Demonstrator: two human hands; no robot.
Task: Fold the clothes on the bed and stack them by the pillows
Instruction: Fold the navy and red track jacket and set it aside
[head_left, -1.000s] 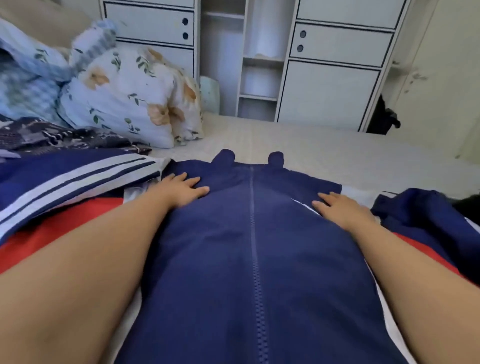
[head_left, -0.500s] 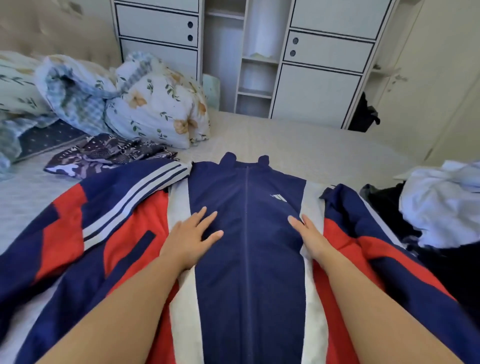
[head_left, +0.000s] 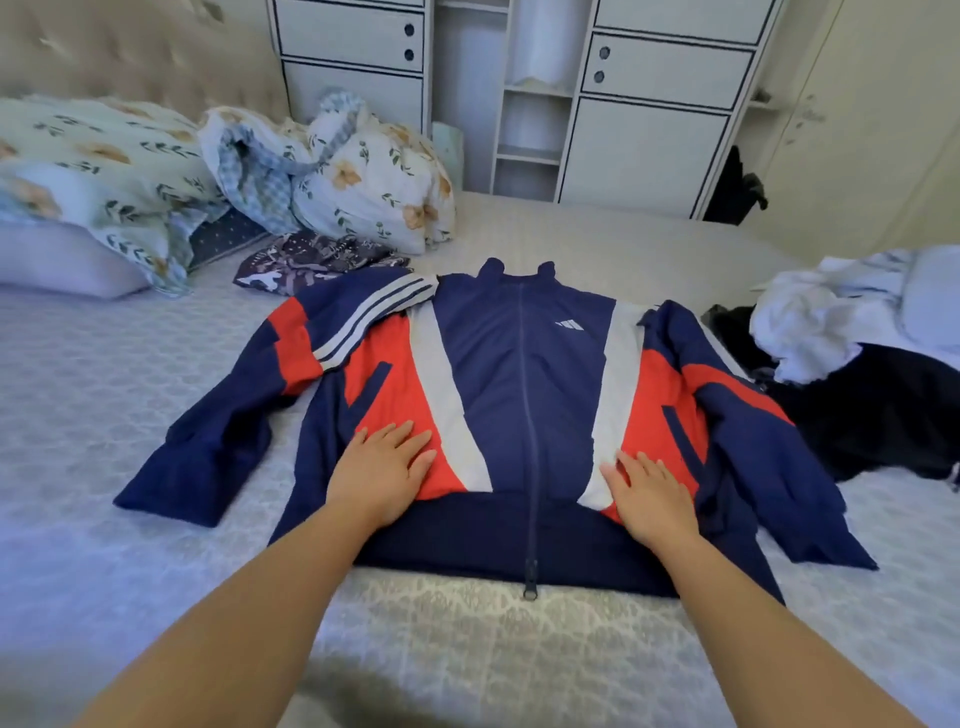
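Left hand (head_left: 384, 470) flat, fingers straight and slightly spread, palm down on the red panel of the jacket (head_left: 519, 415) near its lower hem, gripping nothing. Right hand (head_left: 652, 496) likewise flat and open, fingers together, pressing on the opposite side where the grey stripe meets the red, also just above the dark hem. Between the two hands, the closed zip running straight up the navy front to the raised collar. Jacket spread face up on the bed (head_left: 104, 374), zip pull at the near edge, sleeves angled out and down to both sides; left sleeve with grey stripes folded partly over the shoulder, cuff lying on the pale patterned cover. Beyond the collar to the left, a crumpled dark patterned cloth (head_left: 311, 260) just beside the jacket's shoulder. Further out on that side, floral pillows (head_left: 104, 161) against the padded headboard, and a bunched floral and checked quilt (head_left: 363, 176) next to them. To the right of the jacket, a heap of black clothes (head_left: 872, 415) touching the right sleeve, with white clothes (head_left: 831, 317) piled on top. Behind the bed, a white cupboard (head_left: 649, 130) with drawers and open shelves.
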